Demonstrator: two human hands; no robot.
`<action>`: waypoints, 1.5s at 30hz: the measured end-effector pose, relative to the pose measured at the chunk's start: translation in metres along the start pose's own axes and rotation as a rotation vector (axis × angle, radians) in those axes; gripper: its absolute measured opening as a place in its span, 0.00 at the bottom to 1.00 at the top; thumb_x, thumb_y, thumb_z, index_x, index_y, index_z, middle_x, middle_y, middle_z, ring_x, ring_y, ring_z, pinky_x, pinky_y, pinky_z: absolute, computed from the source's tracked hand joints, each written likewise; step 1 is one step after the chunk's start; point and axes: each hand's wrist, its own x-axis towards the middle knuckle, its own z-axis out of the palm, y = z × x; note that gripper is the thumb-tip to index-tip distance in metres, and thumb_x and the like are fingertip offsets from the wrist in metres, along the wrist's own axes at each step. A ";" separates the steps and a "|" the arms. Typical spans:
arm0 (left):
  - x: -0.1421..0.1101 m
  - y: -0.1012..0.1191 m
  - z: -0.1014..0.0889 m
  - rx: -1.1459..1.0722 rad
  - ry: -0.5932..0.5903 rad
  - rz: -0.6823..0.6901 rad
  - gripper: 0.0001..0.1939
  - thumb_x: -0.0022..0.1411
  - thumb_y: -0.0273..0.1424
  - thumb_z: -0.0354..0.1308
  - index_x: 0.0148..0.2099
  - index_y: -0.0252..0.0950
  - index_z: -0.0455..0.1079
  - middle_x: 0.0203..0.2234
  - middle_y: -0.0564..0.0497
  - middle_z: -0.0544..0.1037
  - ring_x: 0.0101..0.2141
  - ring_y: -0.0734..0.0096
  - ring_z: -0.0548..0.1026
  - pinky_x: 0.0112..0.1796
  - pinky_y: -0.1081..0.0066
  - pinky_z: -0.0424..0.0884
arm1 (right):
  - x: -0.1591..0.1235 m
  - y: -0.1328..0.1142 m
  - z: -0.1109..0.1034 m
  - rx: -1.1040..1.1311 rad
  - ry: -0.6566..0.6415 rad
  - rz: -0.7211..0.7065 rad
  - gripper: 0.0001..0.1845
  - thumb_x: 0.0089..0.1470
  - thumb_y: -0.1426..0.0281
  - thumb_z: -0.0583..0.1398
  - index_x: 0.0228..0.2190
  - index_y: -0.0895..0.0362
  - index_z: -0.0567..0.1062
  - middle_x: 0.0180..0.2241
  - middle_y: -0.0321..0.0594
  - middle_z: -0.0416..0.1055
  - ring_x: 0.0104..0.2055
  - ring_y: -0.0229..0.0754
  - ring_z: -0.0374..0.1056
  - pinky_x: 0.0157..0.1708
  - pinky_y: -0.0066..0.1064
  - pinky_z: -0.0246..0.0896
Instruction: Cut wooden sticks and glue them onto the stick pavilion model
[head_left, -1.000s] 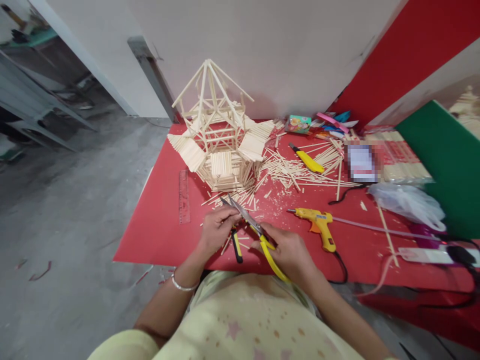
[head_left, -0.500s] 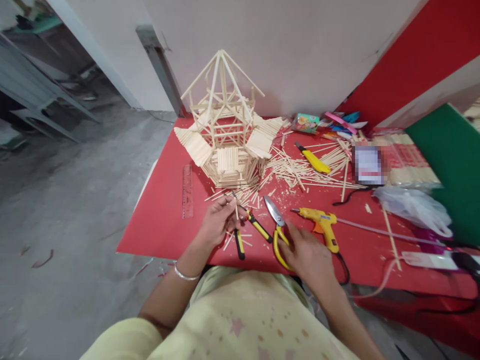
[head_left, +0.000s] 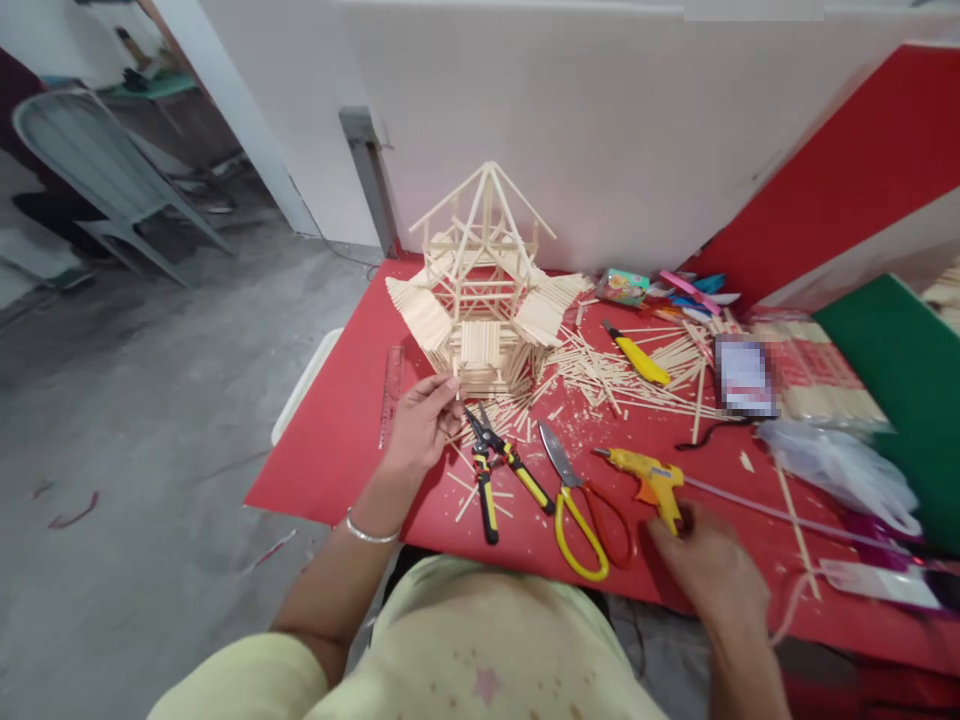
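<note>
My left hand pinches a short wooden stick upright between thumb and fingertips, just in front of a pagoda-like model built of thin sticks. At the right, my right hand has its curled fingers around the handle end of a yellow glue gun, which lies on the table; part of the grip is hidden. Between the hands lie scissors with one yellow and one red handle. Black-and-yellow cutting pliers rest beside my left hand, jaws apart.
Loose sticks and offcuts cover the red table around the model. A clear ruler lies left. A yellow utility knife, bundled sticks, a plastic bag and a power strip are on the right. The glue gun's cord trails nearby.
My right hand has let go of the scissors and moved right to the glue gun. My left hand has moved away from the pliers toward the model, still pinching the stick. The view has tilted up.
</note>
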 end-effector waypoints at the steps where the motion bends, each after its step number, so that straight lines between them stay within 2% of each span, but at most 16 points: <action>1: 0.004 0.001 0.000 0.013 0.000 0.007 0.17 0.47 0.35 0.74 0.36 0.32 0.74 0.22 0.55 0.77 0.16 0.82 0.69 0.14 0.81 0.62 | 0.002 0.001 0.003 0.055 0.000 0.010 0.28 0.53 0.52 0.55 0.48 0.57 0.74 0.39 0.50 0.77 0.40 0.54 0.74 0.33 0.38 0.62; 4: 0.014 0.004 0.003 0.085 0.020 0.056 0.18 0.48 0.38 0.73 0.36 0.32 0.74 0.19 0.56 0.75 0.13 0.82 0.67 0.13 0.80 0.60 | 0.001 0.001 0.003 0.342 0.047 0.014 0.28 0.50 0.51 0.58 0.45 0.57 0.75 0.34 0.44 0.76 0.35 0.51 0.73 0.32 0.37 0.63; 7: 0.022 0.004 0.003 0.165 0.051 0.140 0.19 0.49 0.41 0.72 0.34 0.32 0.74 0.18 0.56 0.74 0.13 0.82 0.67 0.12 0.80 0.58 | -0.011 -0.012 -0.014 0.745 0.157 -0.007 0.29 0.44 0.52 0.65 0.45 0.55 0.74 0.35 0.39 0.76 0.34 0.46 0.71 0.33 0.35 0.65; 9: 0.027 0.003 0.002 0.200 0.052 0.203 0.19 0.51 0.43 0.71 0.33 0.32 0.74 0.18 0.55 0.74 0.13 0.82 0.68 0.12 0.80 0.59 | -0.020 -0.030 -0.033 0.980 0.202 -0.049 0.27 0.41 0.56 0.69 0.43 0.54 0.74 0.33 0.36 0.75 0.32 0.42 0.69 0.33 0.33 0.64; 11: 0.031 0.000 0.002 0.220 0.051 0.239 0.19 0.52 0.44 0.70 0.34 0.32 0.74 0.19 0.55 0.74 0.14 0.81 0.68 0.13 0.80 0.59 | -0.026 -0.054 -0.051 1.128 0.178 -0.136 0.21 0.41 0.60 0.69 0.37 0.55 0.75 0.28 0.33 0.71 0.28 0.38 0.64 0.30 0.30 0.61; 14: 0.036 -0.003 0.003 0.221 0.063 0.226 0.20 0.52 0.45 0.69 0.33 0.32 0.74 0.18 0.55 0.74 0.13 0.80 0.68 0.13 0.79 0.60 | -0.030 -0.091 -0.075 1.270 0.189 -0.227 0.21 0.38 0.63 0.68 0.38 0.54 0.76 0.32 0.35 0.70 0.31 0.37 0.62 0.28 0.29 0.56; 16: 0.038 -0.002 0.006 0.214 0.072 0.200 0.20 0.52 0.45 0.70 0.30 0.32 0.73 0.16 0.55 0.74 0.13 0.79 0.68 0.12 0.78 0.60 | -0.029 -0.113 -0.086 1.228 0.199 -0.289 0.22 0.41 0.61 0.66 0.40 0.54 0.75 0.34 0.36 0.70 0.33 0.39 0.62 0.31 0.30 0.57; 18: 0.040 0.000 0.011 0.205 0.085 0.175 0.20 0.51 0.45 0.70 0.27 0.32 0.72 0.15 0.54 0.73 0.12 0.79 0.67 0.12 0.78 0.60 | -0.028 -0.131 -0.094 1.095 0.231 -0.395 0.21 0.48 0.57 0.63 0.42 0.55 0.74 0.36 0.38 0.70 0.35 0.41 0.63 0.34 0.33 0.58; 21: 0.041 0.005 0.017 0.182 0.108 0.149 0.21 0.49 0.44 0.71 0.26 0.32 0.70 0.16 0.54 0.74 0.12 0.79 0.68 0.13 0.78 0.60 | -0.024 -0.149 -0.102 0.828 0.374 -0.476 0.19 0.58 0.54 0.56 0.42 0.56 0.73 0.35 0.40 0.70 0.36 0.43 0.63 0.37 0.35 0.57; 23: 0.041 0.008 0.020 0.170 0.114 0.142 0.21 0.48 0.44 0.71 0.26 0.32 0.70 0.16 0.54 0.74 0.12 0.79 0.68 0.12 0.78 0.60 | -0.021 -0.157 -0.108 0.671 0.469 -0.514 0.19 0.62 0.53 0.53 0.39 0.55 0.71 0.32 0.39 0.69 0.33 0.41 0.62 0.36 0.35 0.55; 28: 0.042 0.012 0.021 0.175 0.100 0.118 0.21 0.47 0.44 0.72 0.27 0.32 0.70 0.17 0.53 0.74 0.12 0.79 0.68 0.12 0.78 0.59 | -0.015 -0.177 -0.122 0.471 0.552 -0.714 0.16 0.64 0.56 0.52 0.31 0.54 0.65 0.29 0.37 0.66 0.31 0.39 0.61 0.34 0.33 0.55; 34: 0.046 0.010 0.017 0.200 0.080 0.116 0.21 0.48 0.44 0.72 0.27 0.32 0.70 0.17 0.53 0.75 0.12 0.78 0.68 0.11 0.78 0.60 | -0.011 -0.197 -0.121 0.374 0.535 -0.928 0.11 0.66 0.61 0.53 0.33 0.54 0.67 0.30 0.37 0.67 0.31 0.39 0.62 0.32 0.32 0.56; 37: 0.047 0.008 0.015 0.197 0.070 0.130 0.20 0.49 0.44 0.71 0.27 0.32 0.70 0.16 0.53 0.75 0.12 0.78 0.68 0.11 0.78 0.61 | -0.008 -0.204 -0.116 0.290 0.568 -0.953 0.11 0.66 0.62 0.52 0.40 0.55 0.69 0.33 0.40 0.68 0.33 0.42 0.64 0.33 0.33 0.56; 41: 0.048 0.007 0.015 0.197 0.066 0.133 0.20 0.49 0.44 0.71 0.29 0.32 0.71 0.17 0.53 0.75 0.12 0.78 0.68 0.12 0.78 0.62 | -0.004 -0.215 -0.112 0.159 0.663 -0.928 0.17 0.67 0.61 0.49 0.48 0.57 0.69 0.37 0.45 0.71 0.37 0.46 0.66 0.35 0.35 0.57; 45: 0.048 0.008 0.015 0.202 0.071 0.125 0.20 0.49 0.44 0.71 0.27 0.32 0.71 0.15 0.53 0.74 0.12 0.78 0.68 0.11 0.78 0.61 | -0.003 -0.226 -0.113 0.094 0.655 -0.920 0.19 0.68 0.60 0.49 0.50 0.59 0.69 0.38 0.47 0.72 0.37 0.46 0.67 0.32 0.34 0.55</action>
